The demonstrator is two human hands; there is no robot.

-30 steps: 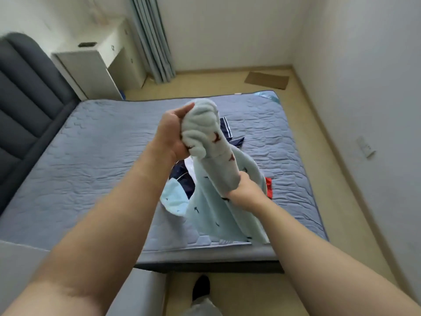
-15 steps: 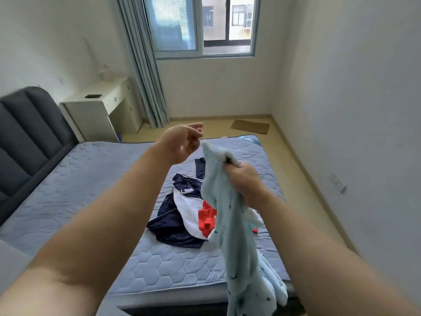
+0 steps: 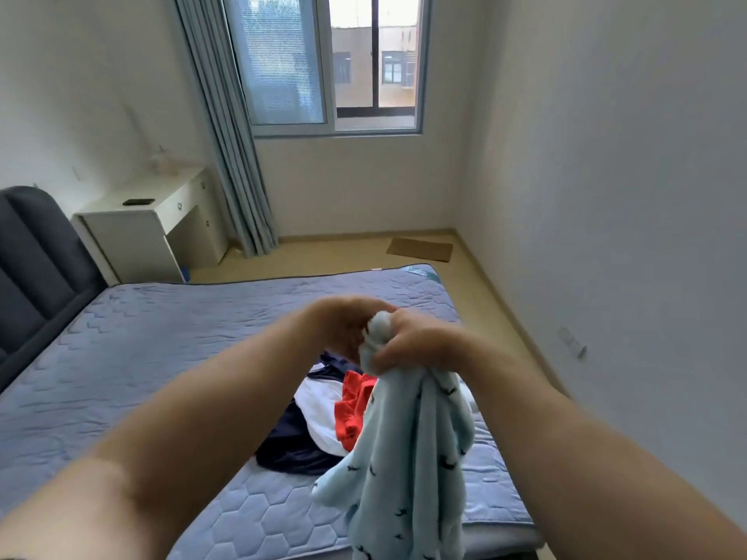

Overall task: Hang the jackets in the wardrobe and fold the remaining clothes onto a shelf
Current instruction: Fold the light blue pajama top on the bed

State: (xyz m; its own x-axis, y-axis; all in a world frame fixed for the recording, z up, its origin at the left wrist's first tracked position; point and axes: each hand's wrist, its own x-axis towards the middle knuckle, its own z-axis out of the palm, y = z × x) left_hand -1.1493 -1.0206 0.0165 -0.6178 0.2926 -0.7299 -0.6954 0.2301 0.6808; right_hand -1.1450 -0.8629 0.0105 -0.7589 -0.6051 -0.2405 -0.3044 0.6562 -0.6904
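Note:
A pale blue garment (image 3: 408,458) with small dark marks hangs bunched over the bed's near right corner. My right hand (image 3: 420,343) grips its top end in a fist. My left hand (image 3: 343,327) is pressed against the same bunched end, fingers curled onto the cloth. Behind the hanging garment, a heap of clothes lies on the bed: a navy and white jacket (image 3: 311,426) and a red piece (image 3: 353,406).
The bed (image 3: 141,357) has a blue quilted cover and a dark padded headboard (image 3: 32,260) at left. A white desk (image 3: 149,228) and grey curtain (image 3: 226,127) stand by the window. A brown mat (image 3: 420,249) lies on the floor. A white wall runs close on the right.
My head has lifted, showing more of the window. My left hand, free half a second ago, has come back onto the top of the pale blue garment beside my right hand.

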